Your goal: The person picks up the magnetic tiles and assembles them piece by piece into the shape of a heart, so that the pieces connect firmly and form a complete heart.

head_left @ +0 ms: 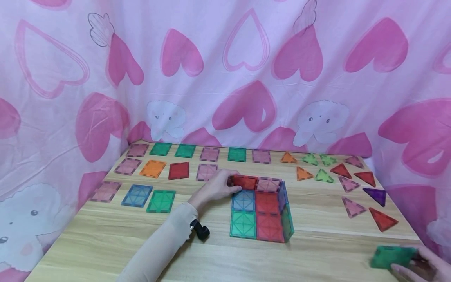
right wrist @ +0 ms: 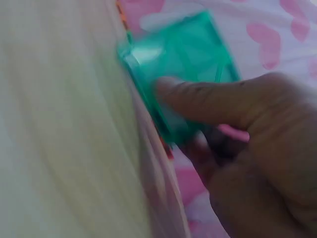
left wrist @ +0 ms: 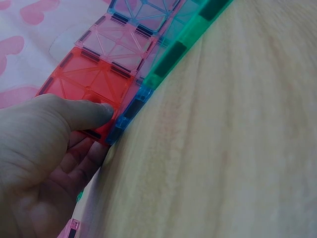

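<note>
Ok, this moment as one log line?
left hand: pinches upright red tile | right hand: holds green tile, apart from tile structure | walls: standing at structure's back and right side

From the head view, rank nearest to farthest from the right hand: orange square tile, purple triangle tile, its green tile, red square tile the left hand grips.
1. Green tile: in the right hand
2. Purple triangle tile: right side
3. Red square tile: centre, in the left hand
4. Orange square tile: left side
</note>
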`<state>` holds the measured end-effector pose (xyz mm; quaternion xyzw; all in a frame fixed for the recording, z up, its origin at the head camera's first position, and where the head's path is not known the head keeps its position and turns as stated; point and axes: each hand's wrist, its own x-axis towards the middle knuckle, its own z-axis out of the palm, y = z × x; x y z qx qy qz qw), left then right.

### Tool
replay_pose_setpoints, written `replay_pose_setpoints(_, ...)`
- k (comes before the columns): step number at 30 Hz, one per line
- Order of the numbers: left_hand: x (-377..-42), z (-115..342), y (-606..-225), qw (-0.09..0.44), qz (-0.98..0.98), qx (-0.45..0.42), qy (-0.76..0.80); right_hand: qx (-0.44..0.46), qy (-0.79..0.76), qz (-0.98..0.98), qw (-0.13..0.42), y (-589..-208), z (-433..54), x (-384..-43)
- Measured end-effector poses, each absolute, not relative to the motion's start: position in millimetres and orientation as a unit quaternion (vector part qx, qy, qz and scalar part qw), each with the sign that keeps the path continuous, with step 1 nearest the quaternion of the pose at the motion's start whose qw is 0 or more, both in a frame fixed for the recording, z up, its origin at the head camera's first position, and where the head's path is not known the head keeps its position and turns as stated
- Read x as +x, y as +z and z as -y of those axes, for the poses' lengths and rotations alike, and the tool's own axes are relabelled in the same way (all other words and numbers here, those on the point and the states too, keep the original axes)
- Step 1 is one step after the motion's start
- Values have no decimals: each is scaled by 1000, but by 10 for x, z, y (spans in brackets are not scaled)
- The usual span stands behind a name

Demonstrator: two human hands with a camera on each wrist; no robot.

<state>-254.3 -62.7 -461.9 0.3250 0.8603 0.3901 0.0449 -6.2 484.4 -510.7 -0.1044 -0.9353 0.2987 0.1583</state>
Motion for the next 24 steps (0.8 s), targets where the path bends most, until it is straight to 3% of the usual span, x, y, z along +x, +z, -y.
replay_pose_setpoints(4, -2555, 624, -4619, 41, -860, 331, 387, 10, 357, 925, 133, -4971, -4574, -131)
replay_pose_setpoints(8, -2557, 622, -4628, 42, -862, 327, 385, 58, 403, 912, 57, -4886, -4251, -263)
replay_pose_setpoints(14, -2546, 622, -4633, 47, -862, 325, 386, 280, 531, 800, -4, -4896, -3667, -509)
replay_pose_setpoints(18, -2545, 614, -4631, 48, -862, 324, 387, 289, 556, 778, -40, -4874, -3326, -567)
replay_pose_setpoints(24, -2554, 627, -4626, 40, -863, 328, 382, 225, 521, 822, -42, -4818, -2969, -599)
